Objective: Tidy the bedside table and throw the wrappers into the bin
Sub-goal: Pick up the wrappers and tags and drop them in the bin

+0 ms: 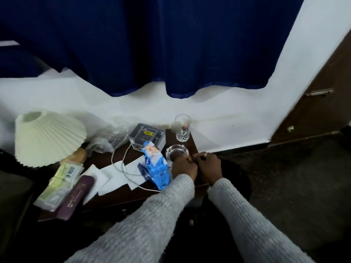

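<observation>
While both fists meet at the bedside table's (121, 198) right front corner, your left hand (184, 166) and right hand (209, 165) are curled; what they pinch cannot be told. The blue wrapper (155, 166) lies touching your left wrist. Just beyond, the glass ashtray (175, 151) sits near the right edge, so a careless sweep could tip it off. The tumbler (182, 128) behind stands near the back corner. Open floor lies right.

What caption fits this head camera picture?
Both hands meet beside a glass ashtray on a cluttered bedside table.
</observation>
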